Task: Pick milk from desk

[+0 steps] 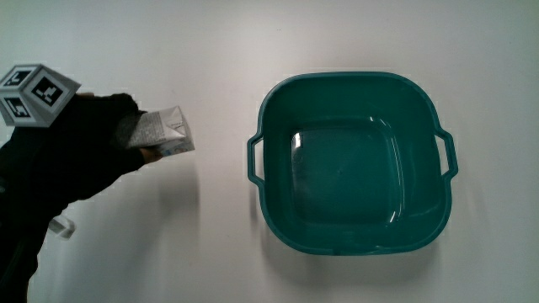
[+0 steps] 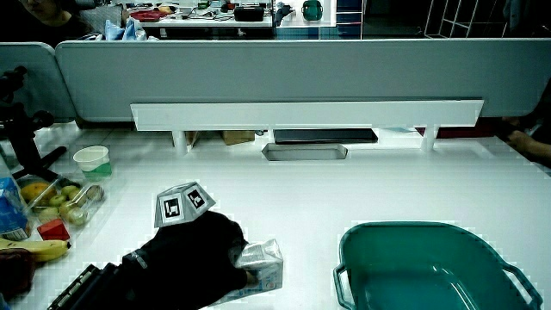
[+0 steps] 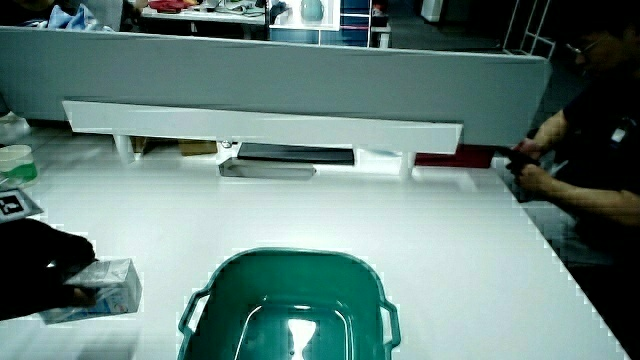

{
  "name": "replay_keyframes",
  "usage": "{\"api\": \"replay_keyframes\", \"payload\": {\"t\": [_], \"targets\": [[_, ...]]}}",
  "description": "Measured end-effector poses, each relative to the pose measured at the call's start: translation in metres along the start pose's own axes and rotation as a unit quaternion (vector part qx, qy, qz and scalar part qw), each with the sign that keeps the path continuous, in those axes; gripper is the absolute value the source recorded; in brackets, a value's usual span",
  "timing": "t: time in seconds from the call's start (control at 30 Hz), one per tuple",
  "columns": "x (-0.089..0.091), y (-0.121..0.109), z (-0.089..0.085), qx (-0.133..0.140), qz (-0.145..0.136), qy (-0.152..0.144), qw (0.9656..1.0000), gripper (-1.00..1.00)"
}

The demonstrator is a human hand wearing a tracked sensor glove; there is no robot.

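black-gloved hand (image 1: pixel 84 147) grips the milk carton (image 1: pixel 166 134) lying sideways, its gabled top toward the teal basin (image 1: pixel 354 237).

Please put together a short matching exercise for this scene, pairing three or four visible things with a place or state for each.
Things:
1. black gloved hand
2. small grey-white milk carton
3. teal plastic basin with two handles
4. pale paper cup

Places or states:
A. holds nothing, open side up
B. stands near a fruit tray at the table's edge
C. gripped in the fingers, beside the basin
D. closed around a carton

Pairs: 1-D, 2-C, 3-A, 4-B
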Motion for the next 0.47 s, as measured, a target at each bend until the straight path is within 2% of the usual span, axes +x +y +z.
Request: {"api": "replay_keyframes", "payload": {"t": [0.03, 0.07, 0.1, 0.13, 0.17, 0.23, 0.27, 0.3, 0.33, 0.37, 0.4, 0.43, 0.47], "targets": [[0.006, -0.001, 0.005, 0.004, -0.008, 0.001, 1.0000, 1.00], [0.009, 0.001, 0.006, -0.003, -0.016, 0.001, 0.9999, 1.00], [0.019, -0.001, 0.012, 0.001, -0.028, -0.002, 0.9996, 1.00], [0.019, 0.001, 0.013, 0.010, -0.014, 0.004, 0.9998, 1.00], [0.027, 0.000, 0.018, 0.010, -0.025, 0.006, 0.9996, 1.00], [0.041, -0.002, 0.023, 0.007, -0.006, -0.012, 0.9999, 1.00], [0.045, -0.001, 0.023, -0.008, 0.020, -0.030, 0.9993, 1.00], [0.051, 0.000, 0.025, 0.001, -0.004, -0.011, 0.9999, 1.00], [0.055, 0.003, 0.026, -0.002, 0.001, -0.018, 0.9998, 1.00], [0.061, 0.003, 0.028, 0.003, -0.016, -0.014, 0.9998, 1.00], [0.066, 0.005, 0.030, 0.018, -0.050, 0.007, 0.9985, 1.00], [0.070, 0.006, 0.030, 0.016, -0.055, 0.002, 0.9984, 1.00], [0.075, 0.006, 0.030, 0.015, -0.047, -0.020, 0.9986, 1.00]]}}
